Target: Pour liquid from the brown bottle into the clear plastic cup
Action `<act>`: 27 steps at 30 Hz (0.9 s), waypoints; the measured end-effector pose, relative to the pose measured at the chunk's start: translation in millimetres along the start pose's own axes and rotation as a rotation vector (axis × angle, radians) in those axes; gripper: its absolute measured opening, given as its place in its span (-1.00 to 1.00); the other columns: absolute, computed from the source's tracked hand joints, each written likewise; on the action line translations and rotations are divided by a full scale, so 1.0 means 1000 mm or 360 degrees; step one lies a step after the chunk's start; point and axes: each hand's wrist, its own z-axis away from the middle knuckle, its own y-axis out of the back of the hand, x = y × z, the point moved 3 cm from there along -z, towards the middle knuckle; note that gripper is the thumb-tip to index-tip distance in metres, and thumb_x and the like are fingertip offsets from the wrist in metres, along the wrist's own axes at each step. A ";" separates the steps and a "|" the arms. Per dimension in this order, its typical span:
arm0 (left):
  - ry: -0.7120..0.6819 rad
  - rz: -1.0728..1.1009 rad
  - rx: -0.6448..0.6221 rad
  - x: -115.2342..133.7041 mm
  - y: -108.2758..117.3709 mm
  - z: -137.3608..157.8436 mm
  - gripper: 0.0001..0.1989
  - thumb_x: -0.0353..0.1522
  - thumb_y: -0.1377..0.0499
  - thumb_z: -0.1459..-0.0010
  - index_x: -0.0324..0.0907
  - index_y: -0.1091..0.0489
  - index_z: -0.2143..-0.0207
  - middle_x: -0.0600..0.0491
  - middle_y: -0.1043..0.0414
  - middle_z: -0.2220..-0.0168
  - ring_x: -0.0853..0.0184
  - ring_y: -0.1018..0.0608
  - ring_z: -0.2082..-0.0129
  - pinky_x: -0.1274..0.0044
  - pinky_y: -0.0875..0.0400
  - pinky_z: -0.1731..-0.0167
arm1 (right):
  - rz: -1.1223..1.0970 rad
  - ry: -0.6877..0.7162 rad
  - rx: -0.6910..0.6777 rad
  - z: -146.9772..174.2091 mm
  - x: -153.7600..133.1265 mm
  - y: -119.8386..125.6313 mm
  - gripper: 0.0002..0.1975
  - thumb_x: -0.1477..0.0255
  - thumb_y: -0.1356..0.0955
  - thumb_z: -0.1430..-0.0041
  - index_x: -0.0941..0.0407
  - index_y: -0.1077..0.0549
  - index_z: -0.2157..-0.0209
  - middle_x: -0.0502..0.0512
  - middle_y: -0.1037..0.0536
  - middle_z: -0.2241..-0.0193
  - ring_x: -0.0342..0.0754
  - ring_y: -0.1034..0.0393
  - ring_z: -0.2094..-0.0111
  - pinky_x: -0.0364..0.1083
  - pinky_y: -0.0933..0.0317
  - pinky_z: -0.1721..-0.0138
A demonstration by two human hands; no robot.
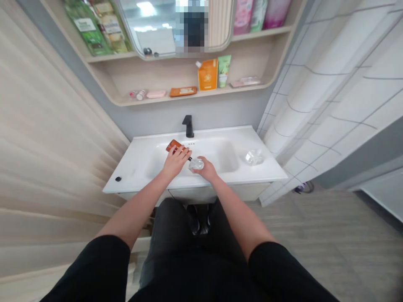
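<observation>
My left hand (176, 160) is wrapped round an amber bottle (171, 145), tipped with its dark neck pointing down to the right. That neck meets or nearly meets a small clear container (197, 164), which my right hand (208, 169) grips from the right side. Both are held over the white sink basin (222, 157). Whether liquid is flowing between them is too small to make out. A black cap (118, 179) lies on the counter at the left. Another clear, faceted container (254, 157) rests on the counter to the right of the basin.
A black faucet (189, 126) rises behind the basin. Above it, a shelf (176, 97) bears an orange pouch (208, 75), a green tube (223, 71) and a pink soap bar (156, 94). A mirror (160, 40) hangs higher up. A curtain (47, 117) borders the left side, white tiles (315, 105) the right.
</observation>
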 end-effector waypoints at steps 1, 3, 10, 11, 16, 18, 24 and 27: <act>-0.0005 -0.0002 -0.0008 0.001 0.001 -0.001 -0.42 -0.48 -0.03 -0.44 -0.01 -0.42 -0.43 -0.13 -0.42 -0.44 -0.03 -0.33 -0.51 -0.07 -0.11 -0.49 | -0.0005 -0.0007 0.0002 0.000 0.000 0.000 -0.19 0.20 -0.69 0.10 0.00 -0.45 -0.18 0.12 -0.69 -0.04 0.17 -0.62 -0.01 0.12 -0.47 -0.12; -0.0018 -0.0016 -0.0024 0.002 0.004 -0.004 -0.42 -0.48 -0.02 -0.45 -0.01 -0.41 -0.43 -0.14 -0.43 -0.43 -0.04 -0.34 -0.51 -0.07 -0.12 -0.49 | -0.0024 -0.0019 0.0010 0.000 -0.001 0.001 -0.19 0.21 -0.69 0.10 -0.01 -0.45 -0.18 0.11 -0.69 -0.02 0.16 -0.62 0.01 0.11 -0.48 -0.09; -0.0139 -0.0016 -0.0035 0.002 0.011 -0.015 -0.44 -0.47 -0.04 -0.45 -0.01 -0.43 -0.41 -0.15 -0.44 -0.42 -0.02 -0.35 -0.51 -0.05 -0.13 -0.49 | -0.0080 -0.0017 0.0039 -0.001 0.000 0.002 -0.17 0.18 -0.68 0.12 -0.01 -0.43 -0.19 0.09 -0.68 0.00 0.16 -0.61 0.04 0.16 -0.49 -0.11; -0.0163 -0.0013 -0.0041 0.001 0.012 -0.017 -0.44 -0.47 -0.04 -0.45 -0.01 -0.44 -0.41 -0.15 -0.44 -0.42 -0.02 -0.35 -0.51 -0.04 -0.13 -0.50 | -0.0089 -0.0015 0.0043 -0.001 0.000 0.002 -0.17 0.17 -0.67 0.12 -0.01 -0.43 -0.18 0.09 -0.68 0.00 0.17 -0.61 0.04 0.18 -0.49 -0.11; -0.0300 -0.0038 -0.0100 0.001 0.017 -0.026 -0.45 -0.48 -0.03 -0.46 -0.04 -0.44 -0.41 -0.15 -0.43 -0.42 -0.01 -0.35 -0.51 -0.03 -0.13 -0.51 | -0.0161 -0.0015 0.0041 -0.002 0.002 0.002 -0.20 0.15 -0.66 0.09 0.00 -0.42 -0.17 0.08 -0.67 0.06 0.17 -0.61 0.07 0.20 -0.51 -0.09; -0.0338 -0.0043 -0.0108 0.002 0.020 -0.030 -0.45 -0.48 -0.03 -0.46 -0.05 -0.43 -0.41 -0.16 -0.43 -0.42 0.00 -0.34 -0.52 -0.03 -0.12 -0.51 | -0.0197 -0.0012 0.0039 -0.002 0.002 0.002 -0.19 0.14 -0.65 0.09 0.01 -0.41 -0.17 0.07 -0.67 0.08 0.14 -0.60 0.10 0.16 -0.51 -0.07; -0.0395 -0.0062 -0.0115 0.009 0.030 -0.041 -0.45 -0.49 -0.06 -0.44 -0.06 -0.44 -0.40 -0.17 -0.45 -0.40 0.03 -0.36 -0.50 0.00 -0.14 -0.51 | -0.0245 -0.0026 0.0066 -0.004 0.004 0.002 -0.18 0.10 -0.62 0.12 0.01 -0.37 -0.15 0.06 -0.66 0.10 0.13 -0.59 0.12 0.16 -0.50 -0.04; -0.0411 -0.0057 -0.0108 0.011 0.033 -0.045 -0.45 -0.49 -0.05 -0.44 -0.07 -0.44 -0.40 -0.17 -0.45 -0.40 0.03 -0.36 -0.50 0.00 -0.14 -0.51 | -0.0271 -0.0022 0.0091 -0.005 0.005 0.002 -0.22 0.12 -0.61 0.09 -0.01 -0.36 -0.14 0.04 -0.65 0.09 0.13 -0.59 0.12 0.18 -0.51 -0.05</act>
